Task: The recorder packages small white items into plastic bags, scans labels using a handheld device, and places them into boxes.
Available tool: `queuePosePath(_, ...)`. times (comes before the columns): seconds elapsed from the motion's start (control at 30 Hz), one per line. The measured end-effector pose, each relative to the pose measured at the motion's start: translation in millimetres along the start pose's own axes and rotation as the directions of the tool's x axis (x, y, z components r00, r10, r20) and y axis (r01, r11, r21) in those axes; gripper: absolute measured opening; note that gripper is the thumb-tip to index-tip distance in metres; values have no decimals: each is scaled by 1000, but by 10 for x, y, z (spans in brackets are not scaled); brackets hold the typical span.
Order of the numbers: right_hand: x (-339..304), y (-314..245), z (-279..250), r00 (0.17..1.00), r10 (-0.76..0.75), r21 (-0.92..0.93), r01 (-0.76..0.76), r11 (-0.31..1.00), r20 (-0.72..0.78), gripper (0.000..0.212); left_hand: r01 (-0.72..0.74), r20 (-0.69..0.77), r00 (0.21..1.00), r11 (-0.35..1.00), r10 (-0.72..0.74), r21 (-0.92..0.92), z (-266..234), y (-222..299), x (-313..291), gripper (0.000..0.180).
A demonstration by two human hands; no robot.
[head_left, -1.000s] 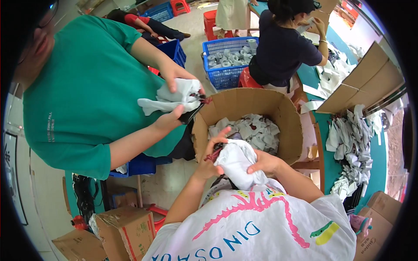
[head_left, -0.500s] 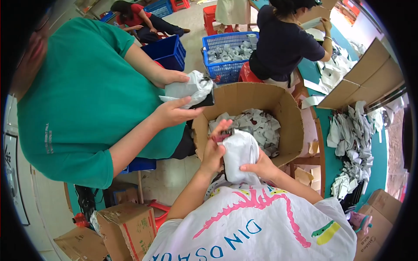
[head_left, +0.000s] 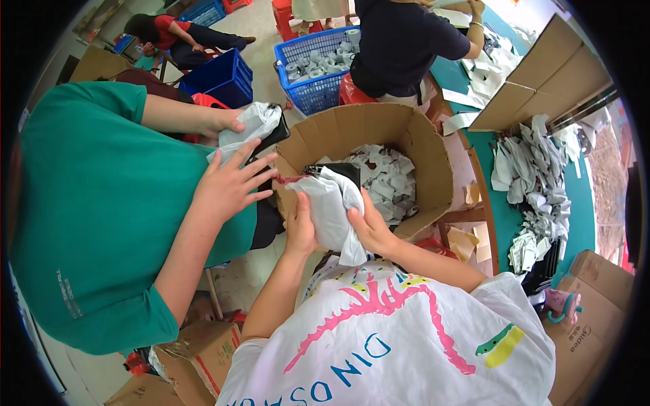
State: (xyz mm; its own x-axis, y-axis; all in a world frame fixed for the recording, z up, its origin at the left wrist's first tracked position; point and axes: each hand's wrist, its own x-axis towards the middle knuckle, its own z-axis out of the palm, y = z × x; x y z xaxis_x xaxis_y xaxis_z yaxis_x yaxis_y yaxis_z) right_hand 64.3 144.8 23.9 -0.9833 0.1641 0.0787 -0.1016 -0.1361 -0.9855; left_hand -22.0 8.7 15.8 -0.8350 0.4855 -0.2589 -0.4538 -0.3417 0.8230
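Left grip [head_left: 299, 232] lower now, white bundle [head_left: 328, 213] against it

The person wears a loose white shirt [head_left: 420, 352], its cloth softly creased; across it sprawls a pink figure [head_left: 387, 303] with ragged edges, a branching top and two long limbs; blue capital letters [head_left: 359, 357] run between those limbs; to the right of the pink figure lies a slanting mark [head_left: 504, 347], green with dark dots along one side, yellow along the other; small yellow patches [head_left: 415, 279] sit beside the pink figure's branches; out to either side of the pink figure, short white sleeves [head_left: 504, 298] give way to bare forearms [head_left: 433, 267].
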Motion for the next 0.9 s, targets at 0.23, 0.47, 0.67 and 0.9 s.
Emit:
queuePosePath(0.23,176,-17,-14,992,14,16,-12,1000,-122,50,16,145,989,992,-34,125,197,371,119,49)
queuePosePath(0.47,318,-93,-206,927,369,563,-340,753,66,55,159,148,973,978,-179,135,109,604,226,44)
queuePosePath(0.67,324,45,-58,974,202,133,-188,973,-103,49,6,93,995,966,-31,258,279,573,152,37)
queuePosePath(0.9,104,129,311,930,95,10,-98,995,-355,33,-109,-21,993,950,120,294,410,432,-50,41)
